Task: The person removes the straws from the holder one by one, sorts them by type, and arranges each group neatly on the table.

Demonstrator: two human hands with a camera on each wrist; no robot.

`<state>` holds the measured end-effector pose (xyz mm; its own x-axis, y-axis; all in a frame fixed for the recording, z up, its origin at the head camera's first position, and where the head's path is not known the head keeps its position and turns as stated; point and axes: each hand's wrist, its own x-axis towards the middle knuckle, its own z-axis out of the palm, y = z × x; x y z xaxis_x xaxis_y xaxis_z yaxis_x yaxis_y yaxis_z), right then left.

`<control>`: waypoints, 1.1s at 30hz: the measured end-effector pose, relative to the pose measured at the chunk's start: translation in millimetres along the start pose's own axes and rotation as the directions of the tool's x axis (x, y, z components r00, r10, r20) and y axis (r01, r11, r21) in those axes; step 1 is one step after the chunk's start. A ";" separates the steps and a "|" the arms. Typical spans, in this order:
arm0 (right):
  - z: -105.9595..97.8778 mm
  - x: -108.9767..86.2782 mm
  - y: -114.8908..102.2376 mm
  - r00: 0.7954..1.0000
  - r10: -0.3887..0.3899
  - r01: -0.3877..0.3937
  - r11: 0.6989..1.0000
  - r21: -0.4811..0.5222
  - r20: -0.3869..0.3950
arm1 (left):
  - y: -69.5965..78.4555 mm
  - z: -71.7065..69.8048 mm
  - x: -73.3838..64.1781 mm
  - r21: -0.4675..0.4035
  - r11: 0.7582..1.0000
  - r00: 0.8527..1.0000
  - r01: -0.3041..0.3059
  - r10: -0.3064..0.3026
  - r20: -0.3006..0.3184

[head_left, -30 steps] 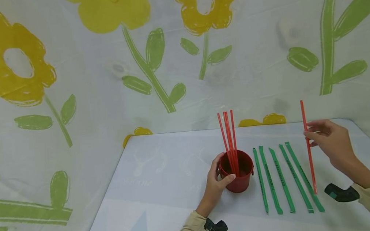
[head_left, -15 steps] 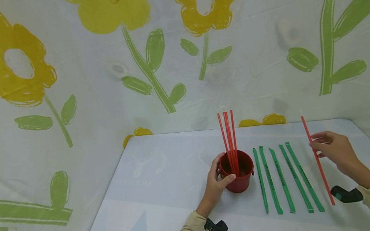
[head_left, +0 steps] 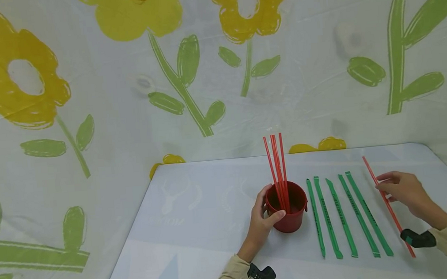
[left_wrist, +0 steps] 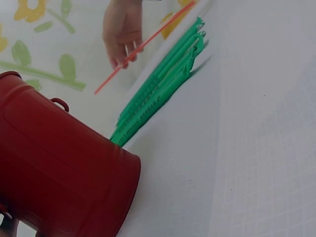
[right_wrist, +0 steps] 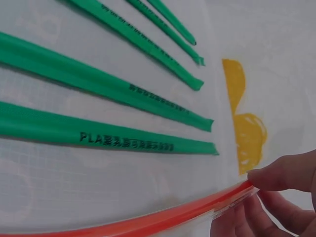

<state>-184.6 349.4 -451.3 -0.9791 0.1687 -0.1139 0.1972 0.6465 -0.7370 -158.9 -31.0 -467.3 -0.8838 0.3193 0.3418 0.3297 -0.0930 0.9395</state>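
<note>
Grips the red bucket (head_left: 288, 225) with the left hand (head_left: 260, 225) and, to the bucket's right beyond the green-wrapped straws (head_left: 341, 217), pinches a clear-wrapped red straw (head_left: 392, 213) in the nearer right hand (head_left: 403, 190), with its long axis slanting bucketward at the far end.

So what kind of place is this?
Probably a curtained-off tabletop work corner, maybe for recording: there's a pale table, big-flowered sheeting behind it and a small black device on each wrist.
</note>
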 end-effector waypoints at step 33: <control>21.7 6.7 25.5 0.999 0.036 -0.036 0.995 -0.091 0.008 | 6.3 0.2 -0.2 0.005 1.000 1.000 -0.019 0.019 0.008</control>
<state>-187.2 350.8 -485.4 -0.9716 0.1861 -0.1462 0.2357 0.7051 -0.6689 -156.5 -31.5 -461.5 -0.8747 0.3252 0.3594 0.3483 -0.0941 0.9327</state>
